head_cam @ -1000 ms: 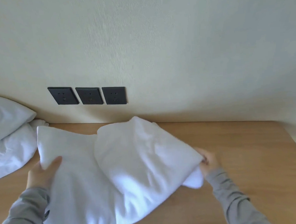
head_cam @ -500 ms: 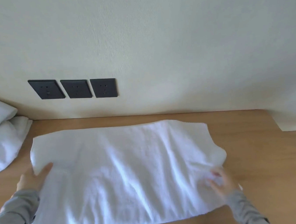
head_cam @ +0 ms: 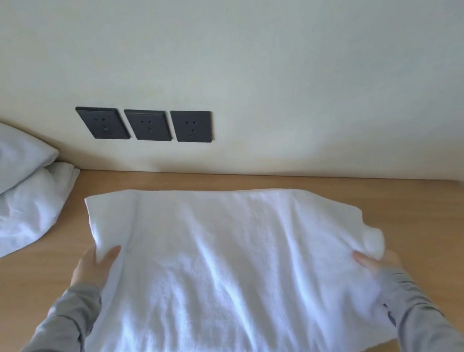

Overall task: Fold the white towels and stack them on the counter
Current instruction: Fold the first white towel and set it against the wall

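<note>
Counter [head_cam: 50, 281]: towel [head_cam: 220, 263] flat btwn gripping L hand [head_cam: 94, 266], R hand [head_cam: 377, 263].

- a white towel [head_cam: 221, 271] lies spread across the wooden counter [head_cam: 418, 213], its long side parallel to the wall [head_cam: 270, 57].
- the left hand [head_cam: 91, 269] grips its left edge, thumb on top.
- the right hand [head_cam: 377, 263] grips the bunched right edge.
- a heap of white cloth [head_cam: 12, 199] lies at far left, apart from the towel.
- three dark sockets [head_cam: 148, 124] sit on the wall.
</note>
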Tool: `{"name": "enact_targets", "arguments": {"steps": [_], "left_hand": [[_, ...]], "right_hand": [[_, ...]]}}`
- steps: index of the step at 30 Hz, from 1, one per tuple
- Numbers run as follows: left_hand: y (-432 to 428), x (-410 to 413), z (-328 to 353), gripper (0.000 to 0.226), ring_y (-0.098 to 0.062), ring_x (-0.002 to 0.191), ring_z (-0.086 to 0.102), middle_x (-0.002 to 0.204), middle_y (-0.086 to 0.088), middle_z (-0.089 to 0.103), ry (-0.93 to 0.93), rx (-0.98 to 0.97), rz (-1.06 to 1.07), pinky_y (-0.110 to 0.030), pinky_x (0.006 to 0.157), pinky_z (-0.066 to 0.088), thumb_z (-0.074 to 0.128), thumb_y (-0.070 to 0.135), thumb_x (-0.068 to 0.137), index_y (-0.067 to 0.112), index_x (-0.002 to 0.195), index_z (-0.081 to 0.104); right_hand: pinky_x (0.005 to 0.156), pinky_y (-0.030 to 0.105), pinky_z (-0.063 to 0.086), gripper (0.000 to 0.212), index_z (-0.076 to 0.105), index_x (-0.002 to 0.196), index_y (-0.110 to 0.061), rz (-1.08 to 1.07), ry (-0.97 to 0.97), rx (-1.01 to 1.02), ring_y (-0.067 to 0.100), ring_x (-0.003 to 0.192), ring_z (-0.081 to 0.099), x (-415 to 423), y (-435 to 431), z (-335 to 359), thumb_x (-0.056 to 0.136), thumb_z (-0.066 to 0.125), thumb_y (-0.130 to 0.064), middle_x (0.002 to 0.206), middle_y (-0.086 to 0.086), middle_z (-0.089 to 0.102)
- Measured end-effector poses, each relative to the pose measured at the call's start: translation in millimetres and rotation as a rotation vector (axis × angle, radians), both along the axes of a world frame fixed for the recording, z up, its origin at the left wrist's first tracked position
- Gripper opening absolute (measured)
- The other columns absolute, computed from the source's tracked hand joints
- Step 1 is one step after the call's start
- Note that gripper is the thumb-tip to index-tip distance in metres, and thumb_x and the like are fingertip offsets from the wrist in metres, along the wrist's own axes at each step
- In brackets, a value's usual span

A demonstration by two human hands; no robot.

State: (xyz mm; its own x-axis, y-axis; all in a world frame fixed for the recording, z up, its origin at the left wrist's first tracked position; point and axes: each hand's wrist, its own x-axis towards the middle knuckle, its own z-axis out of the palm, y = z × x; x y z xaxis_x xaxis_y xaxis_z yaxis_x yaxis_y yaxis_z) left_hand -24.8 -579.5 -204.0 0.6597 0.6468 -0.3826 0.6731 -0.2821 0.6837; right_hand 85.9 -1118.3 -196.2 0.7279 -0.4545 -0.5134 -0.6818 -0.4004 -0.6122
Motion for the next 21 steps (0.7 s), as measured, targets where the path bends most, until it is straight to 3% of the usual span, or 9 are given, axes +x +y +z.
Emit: {"name": "enact_targets", "arguments": {"steps": [2, 4, 6, 8, 9, 11, 14, 18, 21], "left_hand": [[5, -3, 2, 0.068, -0.040, 0.092, 0.057, 0.102, -0.020, 0.063, 0.006, 0.016, 0.010, -0.048, 0.087, 0.045, 0.053, 0.055, 0.068, 0.005, 0.112, 0.058], [9, -5, -1, 0.070, -0.040, 0.093, 0.056, 0.104, -0.023, 0.063, 0.043, 0.032, -0.010, -0.046, 0.086, 0.045, 0.054, 0.056, 0.068, 0.003, 0.114, 0.058], [7, -5, -9, 0.070, -0.041, 0.099, 0.056, 0.111, -0.023, 0.061, 0.105, 0.038, -0.056, -0.045, 0.088, 0.044, 0.059, 0.055, 0.074, 0.004, 0.121, 0.054], [2, -4, -18, 0.065, -0.042, 0.102, 0.054, 0.119, -0.023, 0.057, 0.174, 0.040, -0.069, -0.045, 0.089, 0.044, 0.067, 0.044, 0.081, 0.007, 0.130, 0.045], [-1, -4, -21, 0.069, -0.041, 0.102, 0.053, 0.121, -0.023, 0.053, 0.208, 0.025, -0.063, -0.045, 0.087, 0.045, 0.070, 0.039, 0.079, 0.009, 0.133, 0.040], [-6, -6, -26, 0.078, -0.041, 0.103, 0.052, 0.124, -0.022, 0.047, 0.272, -0.017, -0.051, -0.043, 0.084, 0.045, 0.074, 0.037, 0.076, 0.010, 0.137, 0.034], [-11, -14, -29, 0.081, -0.038, 0.105, 0.052, 0.124, -0.020, 0.050, 0.323, -0.044, -0.044, -0.039, 0.082, 0.044, 0.075, 0.042, 0.073, 0.008, 0.135, 0.035], [-15, -25, -25, 0.075, -0.036, 0.109, 0.052, 0.119, -0.019, 0.055, 0.280, 0.028, -0.039, -0.037, 0.085, 0.041, 0.077, 0.042, 0.071, 0.006, 0.128, 0.044], [-15, -34, -25, 0.064, -0.035, 0.107, 0.050, 0.114, -0.019, 0.054, 0.181, 0.063, -0.005, -0.038, 0.091, 0.039, 0.080, 0.031, 0.069, 0.002, 0.119, 0.052]], "right_hand": [[0.074, 0.041, 0.046, 0.035, 0.059, 0.104, 0.011, -0.027, -0.112, -0.115, 0.037, 0.083, 0.061, -4, -17, 10, 0.078, 0.073, -0.008, 0.100, 0.032, 0.063], [0.078, 0.045, 0.046, 0.042, 0.055, 0.112, 0.012, -0.055, -0.144, -0.194, 0.044, 0.094, 0.059, -12, -36, 12, 0.078, 0.072, -0.004, 0.108, 0.035, 0.060], [0.096, 0.052, 0.039, 0.068, 0.040, 0.132, 0.006, -0.045, -0.039, -0.278, 0.046, 0.117, 0.048, -23, -48, 9, 0.074, 0.076, -0.005, 0.129, 0.034, 0.048], [0.112, 0.049, 0.021, 0.098, 0.016, 0.147, -0.005, 0.017, 0.076, -0.374, 0.040, 0.137, 0.023, -33, -44, 4, 0.071, 0.079, -0.009, 0.148, 0.026, 0.025], [0.114, 0.048, 0.014, 0.103, 0.007, 0.149, -0.010, 0.059, 0.101, -0.422, 0.035, 0.142, 0.012, -35, -34, 2, 0.073, 0.077, -0.014, 0.152, 0.022, 0.016], [0.114, 0.050, 0.009, 0.094, -0.002, 0.149, -0.021, 0.239, 0.135, -0.582, 0.027, 0.144, 0.003, -34, -2, 0, 0.084, 0.065, -0.029, 0.157, 0.011, 0.005], [0.115, 0.049, 0.013, 0.071, 0.003, 0.148, -0.028, 0.664, 0.108, -0.779, 0.019, 0.145, 0.000, -27, 73, -2, 0.093, 0.044, -0.043, 0.158, -0.001, 0.001], [0.117, 0.038, 0.008, 0.059, 0.016, 0.147, -0.026, 0.996, -0.063, -0.638, 0.015, 0.145, 0.005, -32, 185, -9, 0.095, 0.040, -0.038, 0.156, -0.005, 0.011], [0.115, 0.032, 0.015, 0.056, 0.030, 0.143, -0.016, 1.104, -0.235, -0.384, 0.018, 0.143, 0.021, -32, 261, -13, 0.092, 0.050, -0.028, 0.151, 0.002, 0.030]]}}
